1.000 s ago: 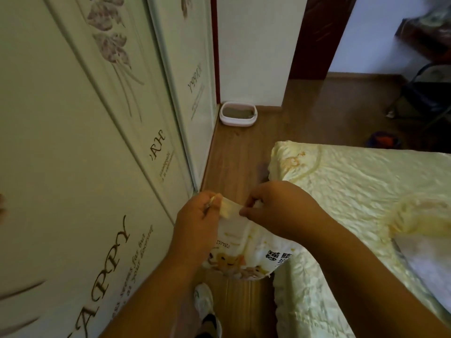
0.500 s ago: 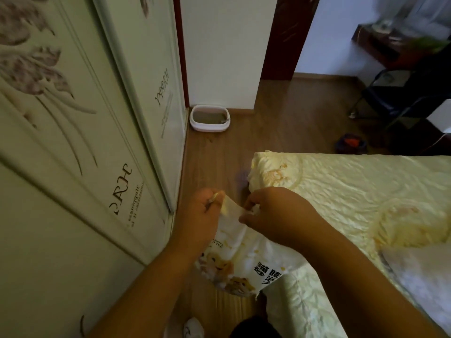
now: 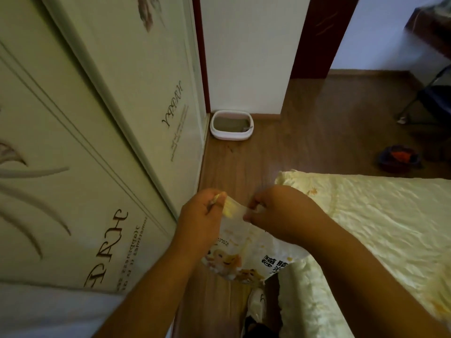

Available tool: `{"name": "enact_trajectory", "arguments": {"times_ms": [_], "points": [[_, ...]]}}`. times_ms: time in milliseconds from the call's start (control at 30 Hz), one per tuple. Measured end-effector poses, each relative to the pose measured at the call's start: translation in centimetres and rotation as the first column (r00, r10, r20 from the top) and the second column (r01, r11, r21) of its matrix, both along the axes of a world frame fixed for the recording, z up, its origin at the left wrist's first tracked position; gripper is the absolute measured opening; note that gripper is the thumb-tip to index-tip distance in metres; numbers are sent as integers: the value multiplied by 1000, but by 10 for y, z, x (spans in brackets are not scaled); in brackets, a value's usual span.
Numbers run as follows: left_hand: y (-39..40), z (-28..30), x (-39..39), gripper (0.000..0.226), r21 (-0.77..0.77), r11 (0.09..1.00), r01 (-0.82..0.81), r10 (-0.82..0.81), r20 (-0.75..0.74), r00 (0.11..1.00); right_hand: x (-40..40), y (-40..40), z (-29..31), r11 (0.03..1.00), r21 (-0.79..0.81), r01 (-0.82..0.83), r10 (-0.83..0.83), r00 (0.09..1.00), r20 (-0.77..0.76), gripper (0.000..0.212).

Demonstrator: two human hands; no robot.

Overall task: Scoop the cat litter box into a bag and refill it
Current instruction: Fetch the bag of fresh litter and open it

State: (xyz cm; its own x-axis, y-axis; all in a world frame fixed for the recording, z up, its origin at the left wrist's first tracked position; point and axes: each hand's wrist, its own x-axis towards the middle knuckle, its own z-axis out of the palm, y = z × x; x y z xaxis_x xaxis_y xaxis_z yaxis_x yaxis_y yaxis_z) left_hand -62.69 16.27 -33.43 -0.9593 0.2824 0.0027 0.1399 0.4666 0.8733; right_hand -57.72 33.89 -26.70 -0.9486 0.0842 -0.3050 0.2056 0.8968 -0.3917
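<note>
Litter box (image 3: 231, 125) nearer now, both hands' fingers (image 3: 251, 217) pinching litter bag (image 3: 246, 254) top, bag bottom hidden

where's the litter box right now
In the head view the litter box sits on the wood floor at upper centre, in the corner between the wardrobe and the white wall.

litter bag (image 3: 244, 254): white, printed with cartoon cats and dark lettering, hanging upright, top edge pinched between both hands; litter box (image 3: 231, 125): white oval tray, grey litter inside, on floor in far corner against the wall
</note>
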Motion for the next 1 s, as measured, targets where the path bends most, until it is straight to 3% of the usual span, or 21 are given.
{"name": "enact_trajectory", "arguments": {"times_ms": [233,367,733,1000], "points": [[51,11,-68,27,51,986,-161,161,-4,987,-95,55,17,991,-1,-136,136,991,-4,23],[75,17,-111,31,70,983,-169,168,20,986,-143,80,26,990,-2,-142,142,990,-16,24],[144,11,-278,27,78,997,-28,30,-24,999,-287,147,24,1000,-9,5,-5,999,-36,11],[186,11,-408,25,101,985,136,-140,29,990,-391,179,16,982,-16,187,-187,982,4,18]]}}
